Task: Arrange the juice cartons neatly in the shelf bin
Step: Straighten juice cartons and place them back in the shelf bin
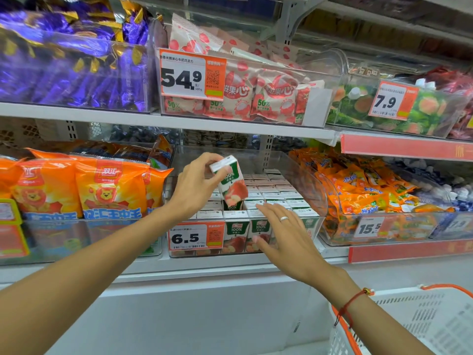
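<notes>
A clear shelf bin [321,190] on the lower shelf holds several rows of small green-and-white apple juice cartons [275,194] standing upright. My left hand [195,185] pinches one juice carton [231,184] by its top and holds it tilted above a gap in the second row. My right hand [284,235], a ring on one finger, reaches over the bin's front edge with its fingers straight, the fingertips touching the tops of the front-row cartons.
A 6.5 price tag [195,237] hangs on the bin's front. Orange snack bags [84,188] fill the bin to the left, orange packets [363,188] the bin to the right. A white basket with orange handle [414,321] sits at bottom right. Upper shelf bins hang overhead.
</notes>
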Tool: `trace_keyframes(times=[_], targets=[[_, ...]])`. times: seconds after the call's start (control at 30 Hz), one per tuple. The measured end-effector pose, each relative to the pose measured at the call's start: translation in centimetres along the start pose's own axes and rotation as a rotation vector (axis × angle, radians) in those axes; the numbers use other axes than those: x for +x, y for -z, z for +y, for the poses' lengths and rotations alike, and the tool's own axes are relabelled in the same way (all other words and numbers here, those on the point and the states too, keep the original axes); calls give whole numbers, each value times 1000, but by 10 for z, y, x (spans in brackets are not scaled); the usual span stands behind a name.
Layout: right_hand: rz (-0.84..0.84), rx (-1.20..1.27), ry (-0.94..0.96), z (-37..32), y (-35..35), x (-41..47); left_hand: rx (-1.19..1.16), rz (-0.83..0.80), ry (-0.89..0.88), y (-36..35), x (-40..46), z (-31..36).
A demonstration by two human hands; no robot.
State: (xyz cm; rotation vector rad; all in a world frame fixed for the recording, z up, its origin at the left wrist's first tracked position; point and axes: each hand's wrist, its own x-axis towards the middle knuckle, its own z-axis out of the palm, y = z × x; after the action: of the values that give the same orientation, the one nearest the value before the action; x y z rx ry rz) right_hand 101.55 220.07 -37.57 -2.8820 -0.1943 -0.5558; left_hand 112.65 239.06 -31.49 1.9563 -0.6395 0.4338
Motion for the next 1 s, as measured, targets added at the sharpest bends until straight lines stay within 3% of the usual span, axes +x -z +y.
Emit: trace_keyframes(times=[0.13,0.27,0.33,0.53,0.83,1.0], targets=[[89,194,-22,-23,16,1,-356,116,183,11,-25,28],[26,803,-194,-55,29,-4,-534,33,427,20,-67,38],[-46,967,-205,-66,27,-8,-595,-14,496,22,-87,39],[-135,1013,-224,-84,15,-18,-529,-78,563,27,-118,29],[-82,1110,-367,-81,10,-17,-528,-279,542,29,-122,12],[-336,1193,-329,-71,10,-18,-590,-256,573,27,-123,8]])
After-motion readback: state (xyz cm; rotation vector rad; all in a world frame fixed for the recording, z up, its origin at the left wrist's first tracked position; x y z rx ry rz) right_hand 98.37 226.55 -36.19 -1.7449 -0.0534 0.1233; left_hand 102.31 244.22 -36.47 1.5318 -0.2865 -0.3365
